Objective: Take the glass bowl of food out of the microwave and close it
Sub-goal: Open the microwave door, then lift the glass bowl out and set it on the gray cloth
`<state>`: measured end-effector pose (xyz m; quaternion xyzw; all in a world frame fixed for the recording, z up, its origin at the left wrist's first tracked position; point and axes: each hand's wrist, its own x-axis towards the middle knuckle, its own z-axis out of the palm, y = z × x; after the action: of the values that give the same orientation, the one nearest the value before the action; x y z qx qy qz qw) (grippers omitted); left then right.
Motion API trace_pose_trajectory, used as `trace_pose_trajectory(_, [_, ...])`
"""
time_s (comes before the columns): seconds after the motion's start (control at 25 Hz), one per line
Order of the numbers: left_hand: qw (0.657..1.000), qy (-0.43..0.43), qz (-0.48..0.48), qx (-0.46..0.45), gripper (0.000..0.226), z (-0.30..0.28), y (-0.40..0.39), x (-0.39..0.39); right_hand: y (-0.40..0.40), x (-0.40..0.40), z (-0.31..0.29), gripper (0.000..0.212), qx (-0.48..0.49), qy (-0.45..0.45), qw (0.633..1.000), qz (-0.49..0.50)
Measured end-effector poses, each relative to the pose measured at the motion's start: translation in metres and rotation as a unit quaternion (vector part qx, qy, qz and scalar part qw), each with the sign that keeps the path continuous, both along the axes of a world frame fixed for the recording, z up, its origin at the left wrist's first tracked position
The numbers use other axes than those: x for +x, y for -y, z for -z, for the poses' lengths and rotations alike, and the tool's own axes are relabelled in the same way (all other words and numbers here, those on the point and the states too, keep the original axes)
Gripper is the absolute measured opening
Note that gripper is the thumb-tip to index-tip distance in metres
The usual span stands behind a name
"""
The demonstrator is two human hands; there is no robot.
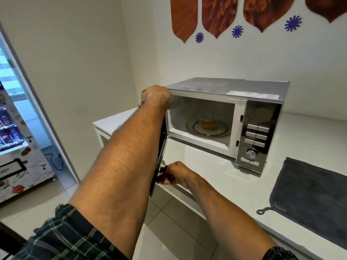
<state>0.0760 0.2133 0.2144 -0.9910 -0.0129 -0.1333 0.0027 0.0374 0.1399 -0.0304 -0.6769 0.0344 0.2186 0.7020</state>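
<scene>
Head view: microwave door [159, 158] seen edge-on, mostly hidden behind left forearm. Left hand [155, 96] curled over door's top corner, fingertips hidden. Right hand [175, 174] pinches door's lower edge. Cavity wide open; glass bowl [208, 121] on turntable [208, 129] inside, well apart from both hands, food blurry. Counter [216, 166] bare in front.

Brown leaf-shaped decorations [216, 15] and small blue flower stickers [237, 31] are hanging on the white wall [225, 59] behind a white bench [244, 184], where a dark grey cloth [311, 194] is lying near the right edge. A lit vending machine [13, 117] is glowing at the far left, standing on a pale tiled floor [169, 222] that is reflecting soft light.
</scene>
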Motion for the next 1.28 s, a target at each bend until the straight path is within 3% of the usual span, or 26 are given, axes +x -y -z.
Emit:
trace_pose_trajectory(0.24, [0.999, 0.03, -0.029, -0.017, 0.033, 0.004, -0.029, -0.015, -0.046, 0.006, 0.006, 0.03, 0.076, -0.025, 0.997, 0.006])
trace_pose_trajectory(0.48, [0.991, 0.111, -0.039, -0.068, 0.01, 0.016, -0.061, -0.008, -0.082, 0.015, 0.009, 0.034, 0.166, -0.04, 0.984, 0.049])
trace_pose_trajectory(0.68, [0.979, 0.168, -0.05, -0.105, 0.009, 0.029, -0.09, 0.008, -0.11, 0.026, 0.004, 0.029, 0.202, -0.042, 0.977, 0.05])
trace_pose_trajectory(1.12, [0.96, 0.24, -0.029, -0.139, 0.026, 0.051, -0.129, 0.029, -0.155, 0.05, 0.005, 0.037, 0.236, -0.04, 0.97, 0.049])
trace_pose_trajectory(1.28, [0.956, 0.257, -0.026, -0.142, 0.029, 0.052, -0.129, 0.031, -0.152, 0.053, 0.01, 0.03, 0.231, -0.038, 0.97, 0.06])
